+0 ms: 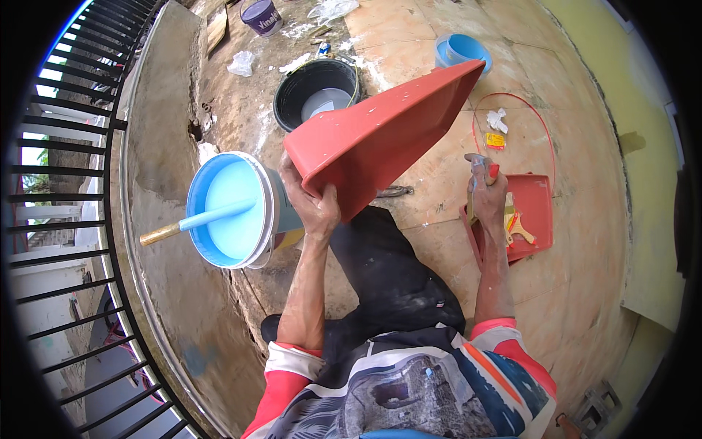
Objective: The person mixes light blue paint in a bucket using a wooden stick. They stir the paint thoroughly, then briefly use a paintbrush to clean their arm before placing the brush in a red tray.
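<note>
My left hand [314, 201] is closed on the near end of a red paint tray [395, 124], thumb on the near side. The tray is tilted up and slants away to the upper right, off the floor. My right hand [488, 194] is closed round a red-ended tool [493, 170]; my fingers hide most of it, so its kind is unclear. Below that hand a second red paint tray [540, 194] rests on the floor, with a paintbrush [521, 233] in it. Left of my left hand stands a white bucket [272, 212] of light blue paint, a wooden-ended stick [219, 214] leaning across its rim.
Ahead are a black bucket [285, 95], a blue bucket [468, 47] and a purple tub [262, 18]. A thin red hoop [542, 117] lies near a yellow-red packet [496, 141]. Black railing [69, 117] runs along the left, a yellow-green wall [629, 95] along the right.
</note>
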`<action>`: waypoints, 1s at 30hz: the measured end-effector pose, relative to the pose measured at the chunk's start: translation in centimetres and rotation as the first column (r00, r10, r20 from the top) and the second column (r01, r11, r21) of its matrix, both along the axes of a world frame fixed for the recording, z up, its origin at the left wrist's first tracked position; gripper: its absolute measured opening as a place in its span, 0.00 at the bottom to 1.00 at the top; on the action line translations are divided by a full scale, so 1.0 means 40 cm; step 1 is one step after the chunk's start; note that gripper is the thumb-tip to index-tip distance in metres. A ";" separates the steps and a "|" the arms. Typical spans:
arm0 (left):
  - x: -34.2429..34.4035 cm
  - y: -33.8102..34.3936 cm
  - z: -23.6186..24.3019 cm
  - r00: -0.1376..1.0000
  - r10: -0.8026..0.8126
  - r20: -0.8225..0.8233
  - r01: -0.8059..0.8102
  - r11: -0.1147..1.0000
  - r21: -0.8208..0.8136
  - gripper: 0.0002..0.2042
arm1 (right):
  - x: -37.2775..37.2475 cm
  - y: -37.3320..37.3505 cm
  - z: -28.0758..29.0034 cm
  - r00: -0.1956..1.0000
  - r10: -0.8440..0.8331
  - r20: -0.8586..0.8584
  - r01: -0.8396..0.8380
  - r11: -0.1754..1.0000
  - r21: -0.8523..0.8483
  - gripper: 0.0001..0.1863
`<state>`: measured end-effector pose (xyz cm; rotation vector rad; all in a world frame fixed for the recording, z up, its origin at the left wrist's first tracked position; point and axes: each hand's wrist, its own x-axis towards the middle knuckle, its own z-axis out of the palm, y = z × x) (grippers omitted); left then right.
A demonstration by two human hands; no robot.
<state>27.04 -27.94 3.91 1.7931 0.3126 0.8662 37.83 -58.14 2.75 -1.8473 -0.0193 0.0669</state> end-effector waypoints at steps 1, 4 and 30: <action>0.003 0.000 0.013 0.999 -0.001 0.039 0.001 1.000 0.006 0.34 | 0.038 -0.046 -0.039 0.998 -0.045 0.036 0.046 0.999 -0.021 0.16; -0.015 0.031 0.026 1.000 -0.022 0.012 0.022 1.000 -0.017 0.32 | 0.101 -0.079 0.002 0.979 -0.200 0.033 0.198 0.978 0.063 0.15; 0.077 0.159 -0.124 0.981 0.014 0.195 0.152 0.567 -0.809 0.39 | 0.147 -0.299 0.061 0.714 0.283 0.640 -0.015 0.921 -0.390 0.13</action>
